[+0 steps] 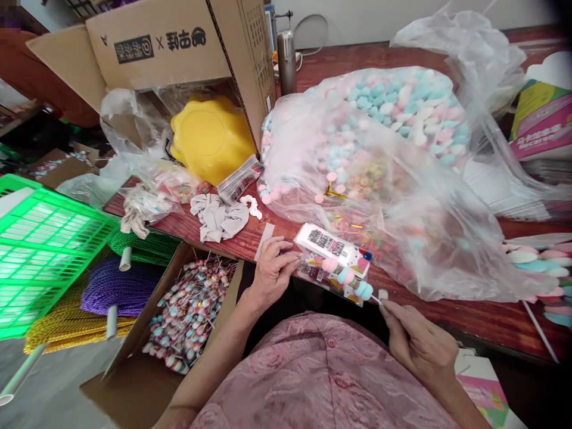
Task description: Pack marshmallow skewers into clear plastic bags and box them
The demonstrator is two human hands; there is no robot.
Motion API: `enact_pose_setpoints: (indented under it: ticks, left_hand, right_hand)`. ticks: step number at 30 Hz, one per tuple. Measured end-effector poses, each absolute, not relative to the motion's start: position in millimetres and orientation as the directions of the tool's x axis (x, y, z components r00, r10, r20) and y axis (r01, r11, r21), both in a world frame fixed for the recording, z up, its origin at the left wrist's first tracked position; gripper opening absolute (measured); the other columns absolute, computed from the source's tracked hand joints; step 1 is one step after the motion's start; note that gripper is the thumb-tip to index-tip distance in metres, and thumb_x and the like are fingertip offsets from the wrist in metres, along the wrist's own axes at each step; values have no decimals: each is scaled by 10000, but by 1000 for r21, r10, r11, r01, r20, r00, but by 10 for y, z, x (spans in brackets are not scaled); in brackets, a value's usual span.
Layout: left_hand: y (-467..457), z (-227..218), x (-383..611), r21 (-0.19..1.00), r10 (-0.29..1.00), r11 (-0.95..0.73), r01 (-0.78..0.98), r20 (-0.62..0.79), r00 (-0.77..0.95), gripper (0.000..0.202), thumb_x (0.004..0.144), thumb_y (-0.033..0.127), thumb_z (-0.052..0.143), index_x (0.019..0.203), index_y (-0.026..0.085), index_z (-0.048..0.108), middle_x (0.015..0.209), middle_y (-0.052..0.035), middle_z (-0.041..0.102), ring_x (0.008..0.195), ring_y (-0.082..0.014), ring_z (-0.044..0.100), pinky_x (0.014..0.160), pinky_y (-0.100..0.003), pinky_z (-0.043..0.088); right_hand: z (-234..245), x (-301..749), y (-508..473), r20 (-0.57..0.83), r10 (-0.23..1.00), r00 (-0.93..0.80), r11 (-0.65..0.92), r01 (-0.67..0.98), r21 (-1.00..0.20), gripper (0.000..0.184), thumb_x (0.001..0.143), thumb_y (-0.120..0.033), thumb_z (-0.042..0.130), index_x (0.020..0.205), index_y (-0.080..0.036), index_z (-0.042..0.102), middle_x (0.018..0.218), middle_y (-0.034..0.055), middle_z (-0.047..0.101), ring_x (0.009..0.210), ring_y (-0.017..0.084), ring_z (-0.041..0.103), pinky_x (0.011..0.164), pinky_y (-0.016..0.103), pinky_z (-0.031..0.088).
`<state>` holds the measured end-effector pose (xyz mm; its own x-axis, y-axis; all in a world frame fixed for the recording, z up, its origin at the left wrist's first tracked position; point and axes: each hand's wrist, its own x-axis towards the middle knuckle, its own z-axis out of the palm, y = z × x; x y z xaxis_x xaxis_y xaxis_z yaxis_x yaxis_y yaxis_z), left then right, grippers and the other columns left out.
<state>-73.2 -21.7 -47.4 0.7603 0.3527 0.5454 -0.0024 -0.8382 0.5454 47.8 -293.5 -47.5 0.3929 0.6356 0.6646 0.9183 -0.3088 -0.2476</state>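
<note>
My left hand (271,268) is closed in a pinch on the end of a small clear packet (333,262) with a printed label, at the near edge of the red table (482,319). My right hand (417,339) is closed on a thin white stick (379,300). That stick carries a skewer of pink, white and blue marshmallows (351,277), which lies partly inside the packet's mouth. A big clear bag (370,161) of loose pastel marshmallows lies on the table just behind both hands.
A cardboard box (147,363) of finished wrapped skewers sits low at my left. Beside it are a green plastic basket (40,244) and rolls of purple, green and gold cord. A yellow bowl (210,140) lies in a tipped carton. Loose skewers (540,268) lie right.
</note>
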Motion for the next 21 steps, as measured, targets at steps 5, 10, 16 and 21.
enact_pose_setpoints:
  ticks: [5, 10, 16, 21]
  left_hand:
    - [-203, -468, -752, 537, 311, -843, -30, 533, 787, 108, 873, 222, 629, 870, 219, 737, 1029, -83, 674, 1141, -246, 545, 962, -476, 487]
    - [-188, -455, -777, 520, 254, -851, -72, 528, 811, 107, 866, 170, 620, 856, 205, 721, 1093, -92, 664, 1188, -252, 513, 985, -482, 465]
    - [-189, -467, -783, 505, 219, -854, -122, 563, 797, 92, 852, 155, 636, 845, 199, 715, 1094, -96, 666, 1197, -256, 519, 992, -498, 471]
    - [-193, -467, -791, 545, 219, -824, -156, 561, 798, 96, 872, 163, 613, 873, 206, 699, 1090, -96, 680, 1202, -253, 542, 986, -500, 479]
  right_hand:
    - [-511, 480, -2934, 611, 670, 422, -291, 906, -306, 204, 859, -109, 640, 1053, -171, 658, 786, 33, 725, 646, 149, 696, 559, 216, 517]
    - [-389, 593, -2961, 449, 758, 473, -238, 842, -484, 126, 910, -158, 584, 1011, -187, 653, 856, 37, 726, 696, 149, 701, 596, 221, 542]
    - [-283, 697, -2918, 449, 794, 409, -143, 844, -517, 178, 889, -121, 597, 1042, -192, 653, 748, 4, 655, 621, 109, 626, 571, 209, 503]
    - [-303, 668, -2833, 537, 792, 291, -116, 935, -336, 257, 871, -68, 556, 1073, -181, 666, 811, 37, 693, 654, 123, 634, 599, 244, 493]
